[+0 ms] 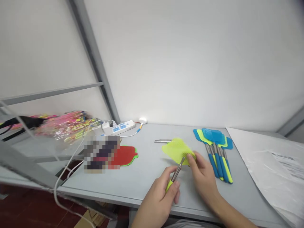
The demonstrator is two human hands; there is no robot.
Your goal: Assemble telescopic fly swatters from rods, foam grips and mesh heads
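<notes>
Near the table's front edge [111, 196], fingers are clamped: left hand [159, 198] on a rod [178, 170], right hand [204, 177] on a lime swatter head [175, 150].

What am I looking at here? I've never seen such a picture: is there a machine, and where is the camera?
There is no machine here, just one person's two bare hands. The camera sits on that person's head and looks forward and down, so you see roughly their own view.

The left hand holds a silver metal rod with a yellow-green grip. The right hand pinches a thin yellow-green mesh paddle. Whether the two are joined, I cannot tell.

On the flat grey table lie a group of blue and yellow-green swatters with metal shafts, a flat red piece edged in green, a white power strip with blue sockets and a large white sheet.
</notes>
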